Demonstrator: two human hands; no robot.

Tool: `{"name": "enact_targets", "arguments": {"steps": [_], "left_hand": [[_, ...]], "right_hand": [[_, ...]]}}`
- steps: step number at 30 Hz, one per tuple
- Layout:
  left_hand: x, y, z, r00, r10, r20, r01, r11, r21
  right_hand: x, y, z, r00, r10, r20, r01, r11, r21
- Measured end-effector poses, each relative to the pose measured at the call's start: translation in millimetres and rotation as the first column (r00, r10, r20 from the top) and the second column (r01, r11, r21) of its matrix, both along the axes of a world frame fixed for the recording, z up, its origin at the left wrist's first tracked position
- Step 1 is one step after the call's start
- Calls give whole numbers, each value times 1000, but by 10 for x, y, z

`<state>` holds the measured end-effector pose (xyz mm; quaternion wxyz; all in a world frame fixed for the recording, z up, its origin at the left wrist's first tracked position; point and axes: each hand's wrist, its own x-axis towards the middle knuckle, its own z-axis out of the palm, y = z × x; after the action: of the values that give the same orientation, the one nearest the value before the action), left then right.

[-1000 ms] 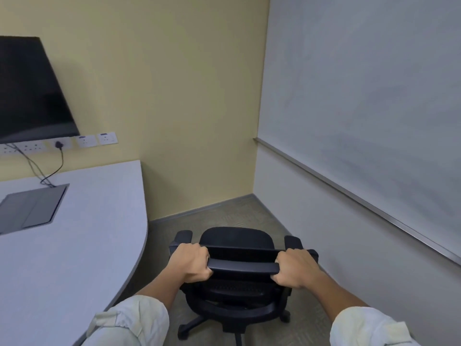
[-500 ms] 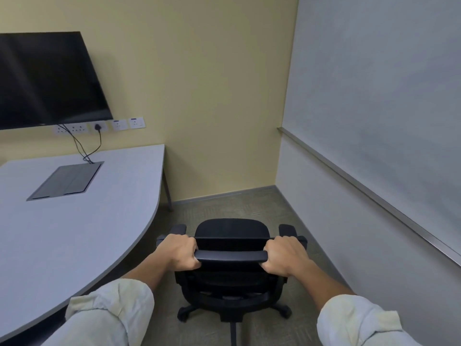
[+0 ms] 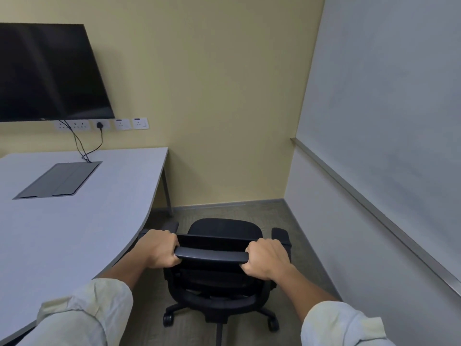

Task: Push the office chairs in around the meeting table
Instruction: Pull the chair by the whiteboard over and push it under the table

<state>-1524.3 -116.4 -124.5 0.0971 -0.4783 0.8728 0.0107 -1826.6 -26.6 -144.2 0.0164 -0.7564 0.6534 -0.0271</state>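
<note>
Your left hand (image 3: 159, 249) and right hand (image 3: 265, 258) squeeze the top bar of the black mesh office chair (image 3: 219, 268), just beside the curved grey meeting table (image 3: 74, 221). Turn it badly and its armrest may bump the table.

Matt table (image 3: 74, 233), glossy plastic backrest bar (image 3: 212, 257)

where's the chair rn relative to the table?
In the head view the black office chair stands low centre on the carpet, just off the table's curved right edge, not tucked under; left hand and right hand grip its backrest top.
</note>
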Motion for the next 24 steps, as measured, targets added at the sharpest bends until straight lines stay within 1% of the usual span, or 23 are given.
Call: {"name": "enact_targets", "arguments": {"steps": [6, 11, 20, 24], "left_hand": [[-241, -614, 6, 997, 80, -19, -80, 997, 13], [-519, -869, -15, 984, 172, -45, -171, 985, 7], [-1466, -623, -63, 910, 406, -85, -407, 913, -4], [-1886, -490, -57, 880, 467, -85, -472, 881, -42]], "right_hand": [[-258, -839, 12, 999, 49, -19, -49, 999, 5], [-605, -1388, 25, 989, 143, -46, -142, 990, 10], [-1546, -1966, 63, 932, 357, -65, -356, 934, 34], [-1923, -2157, 76, 886, 460, -63, -459, 888, 34]]}}
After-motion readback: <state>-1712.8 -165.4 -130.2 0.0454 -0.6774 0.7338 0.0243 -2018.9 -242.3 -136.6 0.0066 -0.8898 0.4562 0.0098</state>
